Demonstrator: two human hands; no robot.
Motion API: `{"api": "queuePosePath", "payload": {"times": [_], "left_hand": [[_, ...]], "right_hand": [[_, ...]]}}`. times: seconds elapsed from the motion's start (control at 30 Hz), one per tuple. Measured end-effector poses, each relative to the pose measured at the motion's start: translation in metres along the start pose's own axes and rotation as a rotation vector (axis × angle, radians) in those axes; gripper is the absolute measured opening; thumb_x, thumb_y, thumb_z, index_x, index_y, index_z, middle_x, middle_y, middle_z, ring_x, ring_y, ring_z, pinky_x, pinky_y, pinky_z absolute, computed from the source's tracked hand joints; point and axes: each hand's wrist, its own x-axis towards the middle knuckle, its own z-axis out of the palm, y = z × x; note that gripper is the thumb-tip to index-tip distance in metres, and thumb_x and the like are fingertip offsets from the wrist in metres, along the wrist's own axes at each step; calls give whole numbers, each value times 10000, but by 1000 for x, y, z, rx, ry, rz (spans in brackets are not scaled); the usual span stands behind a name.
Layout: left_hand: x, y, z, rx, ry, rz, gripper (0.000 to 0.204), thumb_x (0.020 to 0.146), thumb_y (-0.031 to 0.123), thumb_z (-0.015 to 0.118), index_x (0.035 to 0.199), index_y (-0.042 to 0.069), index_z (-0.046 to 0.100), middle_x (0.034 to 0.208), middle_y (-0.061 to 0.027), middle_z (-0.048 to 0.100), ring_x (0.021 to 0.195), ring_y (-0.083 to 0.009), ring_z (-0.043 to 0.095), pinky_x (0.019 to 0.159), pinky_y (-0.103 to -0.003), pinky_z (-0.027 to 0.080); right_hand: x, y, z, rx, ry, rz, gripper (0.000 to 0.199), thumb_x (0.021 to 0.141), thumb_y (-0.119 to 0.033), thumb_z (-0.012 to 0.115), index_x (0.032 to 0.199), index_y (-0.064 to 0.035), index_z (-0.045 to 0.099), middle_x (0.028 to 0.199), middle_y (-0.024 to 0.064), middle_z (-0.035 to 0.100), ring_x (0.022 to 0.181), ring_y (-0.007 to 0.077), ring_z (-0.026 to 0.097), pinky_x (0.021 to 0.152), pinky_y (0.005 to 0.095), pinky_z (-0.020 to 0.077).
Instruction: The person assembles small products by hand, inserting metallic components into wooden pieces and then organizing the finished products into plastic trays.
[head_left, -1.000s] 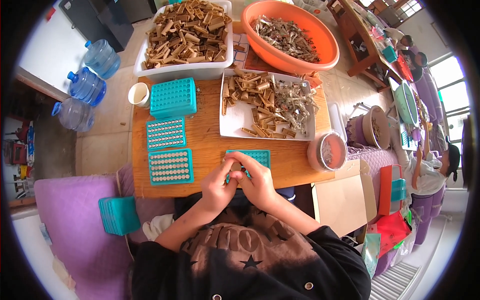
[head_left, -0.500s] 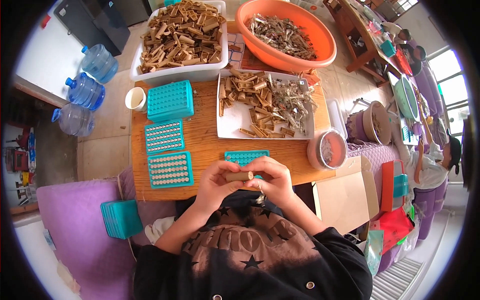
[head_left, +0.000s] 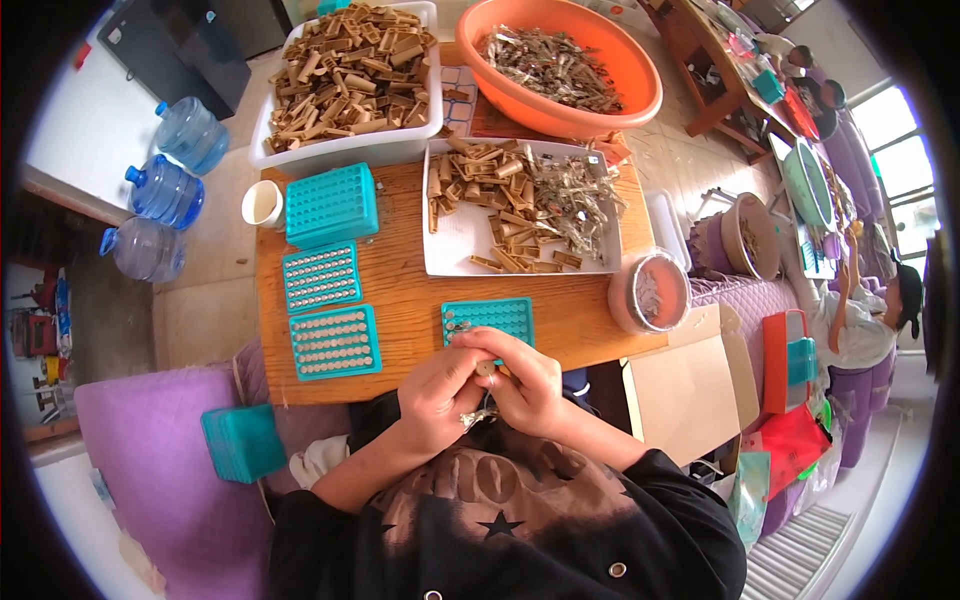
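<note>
Close to my chest, both hands are closed round a small brown cylinder [head_left: 486, 369], whose round end shows between the fingers. My left hand [head_left: 438, 396] wraps its left side and my right hand [head_left: 528, 386] grips from the right. A thin, shiny silvery piece [head_left: 475, 418] dangles below the fingers; where it joins the cylinder is hidden. Just beyond the hands lies a teal peg tray [head_left: 505, 318], with a few small pieces at its left end. Farther out, a white shallow box [head_left: 465, 262] holds brown half-shells [head_left: 485, 180] and shiny wired parts [head_left: 575, 200].
At left on the wooden table [head_left: 400, 350] are two filled teal trays [head_left: 335, 342], stacked teal trays [head_left: 330, 205] and a paper cup [head_left: 263, 203]. Behind stand a white bin [head_left: 430, 135] and an orange basin [head_left: 640, 110]. A round tub [head_left: 650, 292] sits right. Other people work far right.
Both hands have drawn closer together and turned the cylinder so its end faces me. The silvery piece has shifted left beneath them. The whole view has moved slightly.
</note>
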Motion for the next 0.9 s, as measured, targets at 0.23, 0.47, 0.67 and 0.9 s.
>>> {"api": "queuePosePath", "payload": {"times": [0.23,0.47,0.67,0.9], "left_hand": [[-2,-13,2,-266,-93,-454,257,832,34,640,1056,35,514,846,-93,642,753,-165,614,658,-288,473],[-9,-35,-34,-588,-204,-570,170,736,51,757,834,21,622,755,-6,613,661,-46,535,573,-187,411],[-7,-36,-27,-685,-200,-550,210,729,86,773,874,33,630,800,-7,595,704,-62,540,609,-188,413],[-9,-48,-19,-762,-171,-489,194,879,235,630,865,52,565,825,16,513,755,-66,448,698,-204,350]], "right_hand": [[11,11,-69,-240,-100,317,256,794,41,606,1041,-16,644,965,103,656,887,164,633,806,283,501],[-28,97,-204,-933,56,651,186,746,-27,595,923,-36,648,968,160,638,807,305,630,705,377,501],[-27,125,-197,-1189,-32,776,186,753,-42,521,853,-41,677,878,177,656,851,321,625,753,396,481],[-29,113,-196,-1132,-74,628,136,749,-58,557,834,-26,659,874,179,645,845,333,612,762,411,476]]}}
